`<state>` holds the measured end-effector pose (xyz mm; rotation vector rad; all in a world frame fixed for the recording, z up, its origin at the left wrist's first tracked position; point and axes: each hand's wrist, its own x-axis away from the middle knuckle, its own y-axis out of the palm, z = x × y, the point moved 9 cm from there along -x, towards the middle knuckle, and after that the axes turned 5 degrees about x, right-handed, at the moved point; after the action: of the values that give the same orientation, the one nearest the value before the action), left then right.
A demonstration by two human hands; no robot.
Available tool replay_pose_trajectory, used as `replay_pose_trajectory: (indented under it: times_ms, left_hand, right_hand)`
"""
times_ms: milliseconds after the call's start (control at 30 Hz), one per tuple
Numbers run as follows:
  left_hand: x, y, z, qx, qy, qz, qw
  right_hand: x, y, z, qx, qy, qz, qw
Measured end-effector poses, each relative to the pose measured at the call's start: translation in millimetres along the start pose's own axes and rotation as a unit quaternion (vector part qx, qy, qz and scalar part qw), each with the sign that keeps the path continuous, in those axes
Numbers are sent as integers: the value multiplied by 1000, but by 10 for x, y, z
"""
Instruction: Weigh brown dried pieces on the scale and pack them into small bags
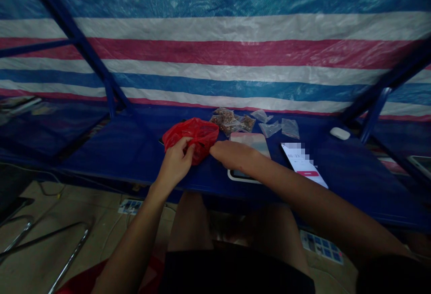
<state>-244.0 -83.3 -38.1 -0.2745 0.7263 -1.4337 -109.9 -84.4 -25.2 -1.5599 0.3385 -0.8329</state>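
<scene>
A crumpled red plastic bag (183,130) lies on the blue table, its mouth turned towards me. My left hand (180,157) pinches the near rim of the bag between thumb and fingers. At the bag's right edge is my right hand (230,154), closed, with its fingertips hidden from view; what they hold cannot be made out. Beneath my right forearm sits a flat white-framed device (249,139), like a small scale, partly covered. Behind it, small clear bags of brown bits (232,122) lie in a heap beside the red bag.
Several clear plastic bags (290,128) lie at the back. A lit phone (305,166) rests right of my forearm, with a white mouse-like object (340,133) farther right. Blue metal struts (81,38) slope at both sides before a striped tarp (215,51).
</scene>
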Motion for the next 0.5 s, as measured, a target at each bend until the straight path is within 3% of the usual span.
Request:
replay_pose_trajectory:
  times_ms: [200,500]
  left_hand:
    - [126,49,46,-33,4,-6,999]
    - [277,58,113,-52,34,2,998]
  right_hand:
    - [-15,24,61,-11,13,-17,1000]
    - [-10,11,52,-25,-26,-19,999]
